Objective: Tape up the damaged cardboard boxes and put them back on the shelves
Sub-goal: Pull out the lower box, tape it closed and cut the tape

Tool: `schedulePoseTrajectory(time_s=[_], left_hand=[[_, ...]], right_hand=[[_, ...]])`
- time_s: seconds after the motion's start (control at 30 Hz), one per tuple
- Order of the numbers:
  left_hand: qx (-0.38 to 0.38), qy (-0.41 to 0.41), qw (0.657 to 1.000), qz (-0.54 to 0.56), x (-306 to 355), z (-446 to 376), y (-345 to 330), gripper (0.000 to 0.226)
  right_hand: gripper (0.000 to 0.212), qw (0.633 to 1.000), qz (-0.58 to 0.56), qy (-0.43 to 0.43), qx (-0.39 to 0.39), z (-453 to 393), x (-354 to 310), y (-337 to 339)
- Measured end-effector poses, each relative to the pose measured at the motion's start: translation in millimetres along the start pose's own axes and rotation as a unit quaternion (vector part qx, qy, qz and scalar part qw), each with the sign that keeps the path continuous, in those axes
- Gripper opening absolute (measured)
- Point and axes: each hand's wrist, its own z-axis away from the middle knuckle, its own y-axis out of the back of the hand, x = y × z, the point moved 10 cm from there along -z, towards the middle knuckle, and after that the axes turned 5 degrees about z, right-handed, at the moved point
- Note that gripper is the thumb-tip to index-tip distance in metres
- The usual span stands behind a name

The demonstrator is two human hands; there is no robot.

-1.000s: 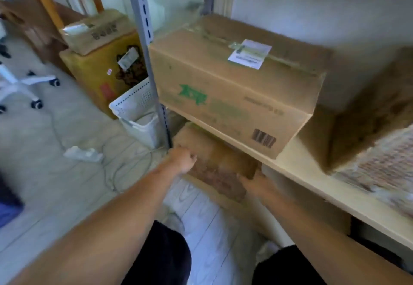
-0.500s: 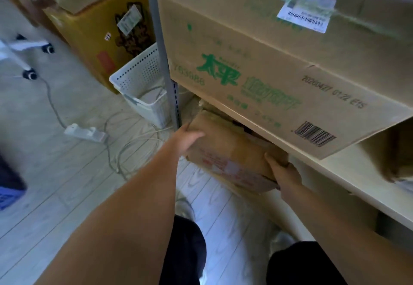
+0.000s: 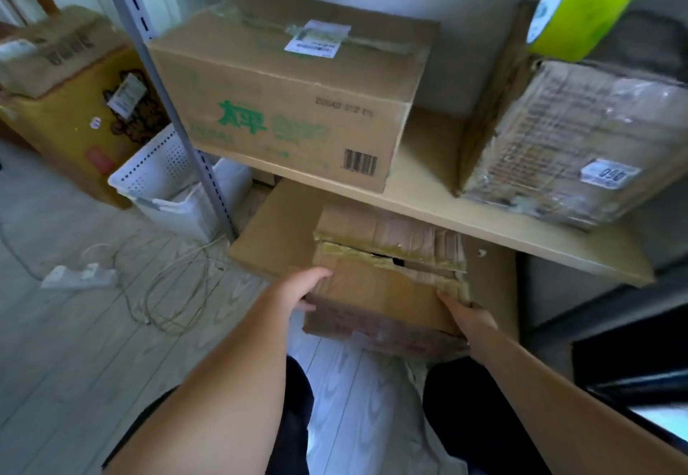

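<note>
A: Light's soft, bluish — no hard shadows, dim under the shelf.
B: Focus?
A: Soft overall. Tape roll top right badly blurred, floor smeared. Wide-angle bend on the upright post — edges curve.

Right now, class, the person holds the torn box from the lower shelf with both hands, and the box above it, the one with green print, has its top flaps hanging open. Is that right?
Not quite. The head view shows the box with green print closed, its top taped over and labelled. The rest stands: the left hand and right hand hold the torn box at the lower shelf.
</note>
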Motion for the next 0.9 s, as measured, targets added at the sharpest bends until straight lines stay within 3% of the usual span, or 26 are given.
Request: schedulePoseTrajectory(time_s=[0.13,0.4,0.47,0.53,0.57,0.63,0.67,0.73,0.83,0.9], left_hand=[[-0.013,-0.023,0.998,-0.065,6,7,-42,0.057],[0.004,-0.019,0.995,0.094,30,-8,-46,0.068],[-0.016,-0.015,0.988,0.153,34,-7,-40,0.055],[-0.009,0.01,0.982,0.187,27,-5,-30,0.032],[-0.013,0.025,0.982,0.187,21,-2,-28,0.026],[-0.04,0.04,0.983,0.174,10,4,-28,0.021],[-0.054,0.046,0.982,0.173,6,7,-27,0.019],[-0.071,0.072,0.978,0.183,-5,11,-24,0.022],[-0.093,0.111,0.967,0.208,-16,20,-21,0.023],[-0.086,0.121,0.976,0.157,-19,26,-19,0.028]], right_hand=[[0.072,0.999,-0.05,0.015,-0.001,-3,23,28],[0.058,0.972,-0.234,0.025,0.02,-20,7,54],[0.063,0.956,-0.291,-0.018,0.027,-19,7,59],[0.062,0.931,-0.359,-0.072,-0.012,-20,10,54],[0.052,0.93,-0.355,-0.083,-0.042,-15,8,51],[0.024,0.953,-0.264,-0.099,-0.106,-5,10,43],[0.021,0.967,-0.197,-0.103,-0.123,-3,15,41],[0.03,0.98,-0.098,-0.111,-0.13,-2,32,42],[0.016,0.96,-0.05,-0.167,-0.218,17,57,27],[0.03,0.951,0.023,-0.173,-0.255,23,68,22]])
